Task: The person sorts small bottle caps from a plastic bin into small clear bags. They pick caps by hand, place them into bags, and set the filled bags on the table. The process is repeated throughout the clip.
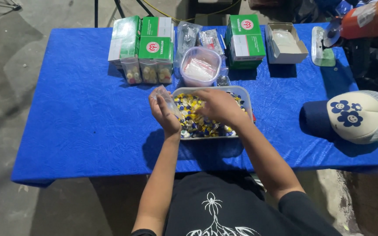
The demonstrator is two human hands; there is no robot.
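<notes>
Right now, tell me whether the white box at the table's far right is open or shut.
Open. The white box has its flap folded back, and pale, whitish contents show inside. What they are cannot be told.

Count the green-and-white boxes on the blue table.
3, maybe more hidden: two side by side at back left, above small filled bags, one at back centre-right beside the open white box.

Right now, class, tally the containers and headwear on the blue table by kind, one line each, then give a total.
Green and white boxes: 3
Open white box: 1
Clear round tub: 1
Rectangular tray of coloured caps: 1
Small clear filled bags: 3
Cap with flower faces: 1
Total: 10

The left hand holds another clear bag; the right hand reaches into the tray.
</notes>
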